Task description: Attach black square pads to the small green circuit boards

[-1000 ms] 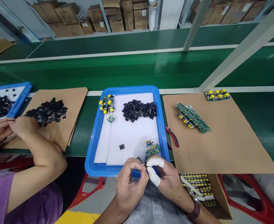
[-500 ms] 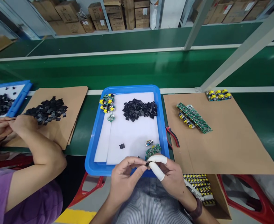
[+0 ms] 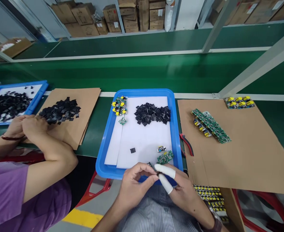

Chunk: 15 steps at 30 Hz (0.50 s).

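Cardboard sheet (image 3: 243,158), blue tray (image 3: 144,91), one of each at this place, and it looks mid-run!
Two hands next: left hand (image 3: 132,187) pinched at thumb and forefinger, right hand (image 3: 183,188) bringing two white-capped fingers nearly together against those tips. On the sheet, overlapping circuit boards (image 3: 212,126), too jumbled for me to count; which are finished, I can't tell. Plenty left loose, though: a heap of black pieces (image 3: 153,114) in the tray, far beyond counting! One pair of pliers (image 3: 188,144) beside the tray, one little green board (image 3: 123,121) at its upper left. And smallest, one dark piece (image 3: 158,173), mostly hidden between both hands' tips, above the tray's near edge.
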Motion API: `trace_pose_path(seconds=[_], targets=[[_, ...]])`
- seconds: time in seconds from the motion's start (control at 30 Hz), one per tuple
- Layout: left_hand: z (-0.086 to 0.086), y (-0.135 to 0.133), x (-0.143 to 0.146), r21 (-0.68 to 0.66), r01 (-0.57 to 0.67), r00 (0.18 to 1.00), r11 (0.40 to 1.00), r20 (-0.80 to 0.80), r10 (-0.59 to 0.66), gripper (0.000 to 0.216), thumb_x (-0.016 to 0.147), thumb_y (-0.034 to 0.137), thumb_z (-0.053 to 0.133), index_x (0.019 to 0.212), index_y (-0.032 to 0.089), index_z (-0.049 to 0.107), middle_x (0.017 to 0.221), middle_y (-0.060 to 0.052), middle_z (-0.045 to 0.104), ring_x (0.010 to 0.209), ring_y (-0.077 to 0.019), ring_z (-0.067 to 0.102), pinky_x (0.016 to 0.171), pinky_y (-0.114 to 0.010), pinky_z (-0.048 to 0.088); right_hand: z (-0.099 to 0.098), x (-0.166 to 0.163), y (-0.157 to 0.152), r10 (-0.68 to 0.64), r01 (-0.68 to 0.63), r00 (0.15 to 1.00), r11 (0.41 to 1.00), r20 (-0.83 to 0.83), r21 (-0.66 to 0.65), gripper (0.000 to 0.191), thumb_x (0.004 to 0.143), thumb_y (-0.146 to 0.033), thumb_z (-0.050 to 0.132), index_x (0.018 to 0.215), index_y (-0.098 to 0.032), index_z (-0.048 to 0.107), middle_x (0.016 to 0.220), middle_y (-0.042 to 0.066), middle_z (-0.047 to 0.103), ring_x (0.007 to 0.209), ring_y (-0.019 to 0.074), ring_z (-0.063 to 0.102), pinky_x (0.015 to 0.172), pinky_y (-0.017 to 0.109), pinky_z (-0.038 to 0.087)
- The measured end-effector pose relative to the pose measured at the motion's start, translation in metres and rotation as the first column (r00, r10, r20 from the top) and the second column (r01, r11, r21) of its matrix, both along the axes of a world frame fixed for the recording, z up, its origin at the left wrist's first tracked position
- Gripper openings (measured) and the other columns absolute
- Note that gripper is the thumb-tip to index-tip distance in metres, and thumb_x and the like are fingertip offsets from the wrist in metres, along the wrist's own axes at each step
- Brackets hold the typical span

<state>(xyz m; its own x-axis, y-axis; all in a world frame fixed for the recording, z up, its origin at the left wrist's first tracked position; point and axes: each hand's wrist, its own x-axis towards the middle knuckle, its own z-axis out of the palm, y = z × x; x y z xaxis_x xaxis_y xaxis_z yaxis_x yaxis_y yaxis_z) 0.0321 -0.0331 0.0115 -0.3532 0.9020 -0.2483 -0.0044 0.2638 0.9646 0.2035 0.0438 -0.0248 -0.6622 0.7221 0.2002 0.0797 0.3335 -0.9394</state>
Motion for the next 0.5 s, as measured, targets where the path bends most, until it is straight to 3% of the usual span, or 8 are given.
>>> trace_pose_path(seconds=[0.07,0.13,0.2,0.27,0.33,0.5], targets=[[0.0,0.0,-0.014,-0.029,0.067,0.993,0.997,-0.097,-0.069,0.013,0.081,0.023,0.083,0.088,0.02,0.073,0.084,-0.003,0.077,0.077,-0.0193,0.074,0.073,-0.03,0.062,0.0,0.004,0.004,0.081,-0.081,0.997,0.996,0.011,-0.023,0.044,0.095,-0.009,0.06,0.131,-0.033,0.068,0.109,0.004,0.076,0.097,0.0192,0.074,0.084,0.03,0.061],[-0.004,0.001,-0.035,-0.047,0.046,0.943,0.998,-0.329,-0.059,0.019,0.083,0.027,0.083,0.097,0.021,0.072,0.095,-0.004,0.076,0.08,-0.0205,0.073,0.077,-0.034,0.062,-0.002,0.006,0.006,0.013,-0.01,1.0,0.993,0.021,-0.12,0.033,0.095,-0.013,0.064,0.121,-0.032,0.072,0.105,0.003,0.078,0.094,0.0192,0.075,0.085,0.031,0.062],[-0.012,0.003,-0.059,-0.051,-0.015,0.786,0.999,-0.618,-0.02,0.025,0.087,0.03,0.077,0.11,0.022,0.07,0.108,-0.007,0.073,0.085,-0.0227,0.071,0.081,-0.039,0.061,-0.005,0.007,0.006,-0.077,0.081,0.997,0.966,0.025,-0.247,0.026,0.095,-0.017,0.067,0.115,-0.031,0.075,0.1,0.003,0.08,0.092,0.0199,0.077,0.088,0.034,0.063],[-0.02,0.007,-0.078,-0.074,0.011,0.618,0.997,-0.783,-0.065,0.026,0.092,0.028,0.07,0.117,0.02,0.068,0.111,-0.01,0.071,0.09,-0.0259,0.071,0.083,-0.043,0.061,-0.008,0.007,0.007,-0.109,0.101,0.994,0.942,-0.007,-0.321,0.021,0.095,-0.019,0.068,0.112,-0.029,0.076,0.1,0.004,0.08,0.094,0.0208,0.077,0.09,0.035,0.063],[-0.026,0.013,-0.09,-0.097,0.087,0.543,0.991,-0.83,-0.129,0.02,0.096,0.023,0.062,0.114,0.019,0.068,0.106,-0.009,0.073,0.093,-0.0271,0.072,0.083,-0.044,0.061,-0.01,0.005,0.007,-0.132,0.107,0.99,0.935,-0.053,-0.337,0.019,0.093,-0.02,0.069,0.108,-0.028,0.078,0.104,0.005,0.078,0.096,0.0207,0.076,0.089,0.034,0.063],[-0.022,0.039,-0.095,-0.082,0.225,0.497,0.971,-0.847,-0.187,0.024,0.099,0.016,0.05,0.11,0.021,0.07,0.104,-0.008,0.076,0.097,-0.0272,0.073,0.087,-0.044,0.061,-0.014,0.003,0.008,-0.298,0.238,0.952,0.87,-0.075,-0.433,0.027,0.087,-0.023,0.077,0.113,-0.028,0.079,0.105,0.006,0.079,0.087,0.0199,0.078,0.081,0.032,0.067]])
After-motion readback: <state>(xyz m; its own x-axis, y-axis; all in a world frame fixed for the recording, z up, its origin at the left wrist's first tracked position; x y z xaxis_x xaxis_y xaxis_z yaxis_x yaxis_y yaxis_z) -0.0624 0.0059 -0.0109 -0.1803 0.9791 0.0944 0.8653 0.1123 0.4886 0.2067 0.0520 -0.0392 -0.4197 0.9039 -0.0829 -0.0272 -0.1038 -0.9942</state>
